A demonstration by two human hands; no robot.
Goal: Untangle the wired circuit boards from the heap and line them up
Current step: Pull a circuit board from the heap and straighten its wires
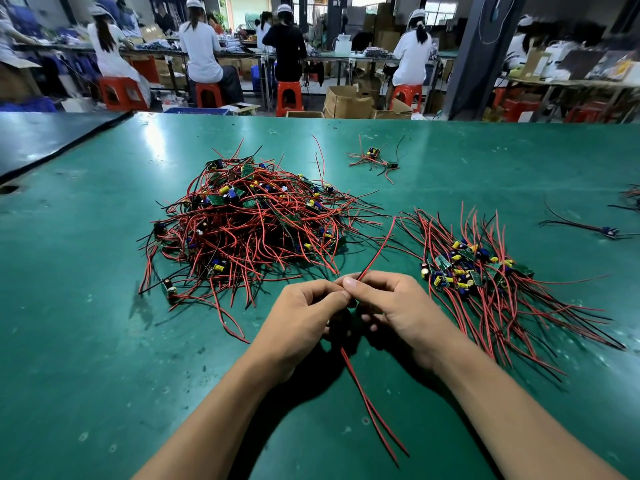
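The red wires (375, 251) of one piece stick out above and below the left hand (298, 317) and right hand (398, 306), whose curled fingers (381, 280) clamp them over the near green worktop (104, 341); its board is hidden inside. The heap (249, 220) lies behind left, the sorted row (485, 282) right. Blurred seated workers (201, 53) beyond.

Whatever the left hand (301, 317) and right hand (394, 306) hold between them is covered by curled fingers. Only its red wires (378, 249) show, so no board can be made out there. In the heap (242, 220) many boards lie buried under wire, a bundle (633, 197) is cut by the right edge, and the seated workers (201, 50) beyond are blurred — their handwork unreadable.
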